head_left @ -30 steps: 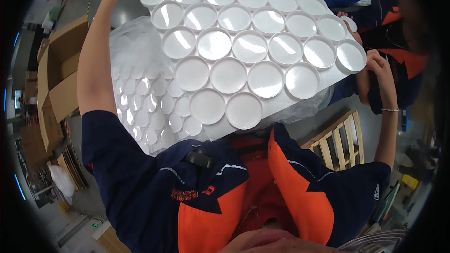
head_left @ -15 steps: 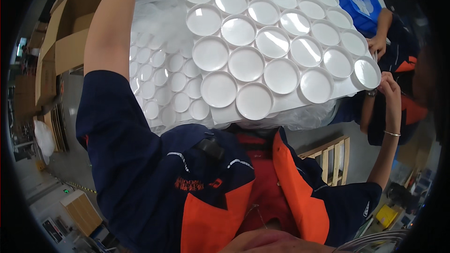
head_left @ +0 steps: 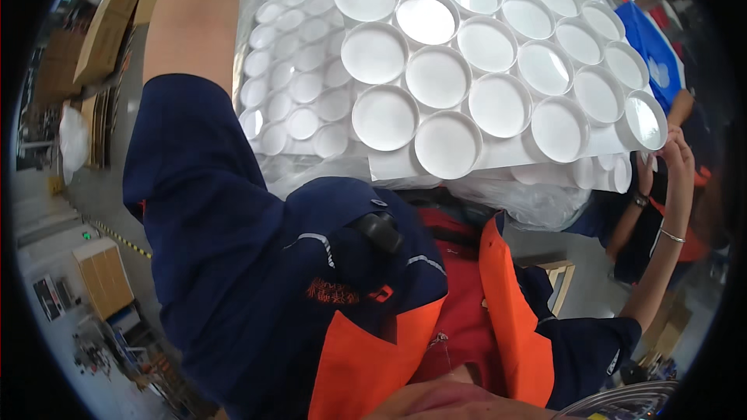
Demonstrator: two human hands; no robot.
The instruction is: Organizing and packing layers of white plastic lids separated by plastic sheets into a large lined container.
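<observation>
A white sheet [head_left: 405, 165] carries several rows of round, shallow white lids [head_left: 448, 145], open side up. At its near right corner my right hand [head_left: 677, 152] is closed on the sheet's edge, beside the outermost lid [head_left: 646, 120]. My left arm [head_left: 194, 19] reaches up along the left side, and its hand is outside the picture. Under the raised sheet lies another layer of white lids [head_left: 303, 122], showing at the left and also below the right corner.
Clear plastic film [head_left: 517, 201] hangs below the stack in front of my body. At the right stands a co-worker, one hand [head_left: 645, 173] next to the lower layer, near a blue bin [head_left: 650, 50]. Cardboard boxes [head_left: 117, 19] stand at the far left.
The sheet of lids has shifted right in the picture, with my right hand still at its corner. Lower lids now show beneath that corner. The whole view has turned somewhat.
</observation>
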